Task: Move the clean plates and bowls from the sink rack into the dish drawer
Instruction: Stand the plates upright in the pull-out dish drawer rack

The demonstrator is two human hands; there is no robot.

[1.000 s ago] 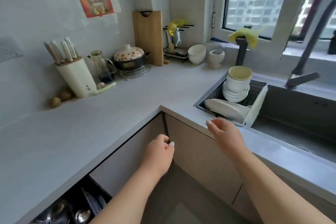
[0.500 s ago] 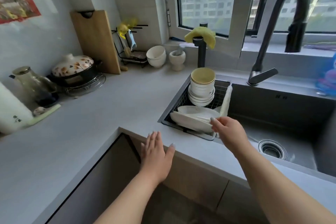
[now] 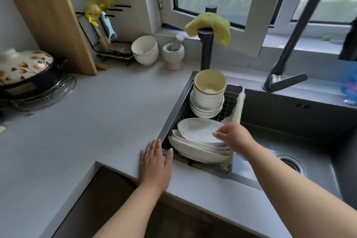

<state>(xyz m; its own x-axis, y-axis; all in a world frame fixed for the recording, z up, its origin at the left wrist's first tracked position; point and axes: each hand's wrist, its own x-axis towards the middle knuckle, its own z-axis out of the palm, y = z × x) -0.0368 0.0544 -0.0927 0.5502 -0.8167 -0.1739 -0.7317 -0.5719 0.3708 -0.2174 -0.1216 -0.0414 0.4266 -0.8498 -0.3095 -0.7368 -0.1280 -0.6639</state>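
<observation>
We look down on a grey worktop (image 3: 96,121) that turns a corner beside a dark sink (image 3: 289,141). The sink rack (image 3: 173,116), a dark wire basket, sits in the left end of the sink. At its far end stands a stack of white bowls (image 3: 208,100), the topmost one cream inside with a thin gilt rim. At its near end lies a stack of white plates (image 3: 195,141), tilted, the uppermost plate leaning up toward the bowls. A white cloth (image 3: 236,112) hangs over the right wall of the rack.

Our right hand (image 3: 233,137) reaches over the plate stack from the right; its fingertips (image 3: 217,134) meet the right edge of the uppermost plate, fingers bent, though we cannot tell whether they already pinch it. Our left hand (image 3: 154,162) lies flat on the worktop, palm down, fingers straight and spread, their tips just beside the near left corner of the rack.

Behind the sink rises a black faucet (image 3: 301,31), and a yellow sponge cloth (image 3: 210,27) is draped over a short black post (image 3: 206,52). Farther left on the worktop stand a mortar with pestle (image 3: 172,54), two nested white bowls (image 3: 144,50), a wire utensil stand (image 3: 108,44), a wooden cutting board (image 3: 50,25) leaning on the wall, and a floral-lidded pot (image 3: 23,67) on a wire trivet
</observation>
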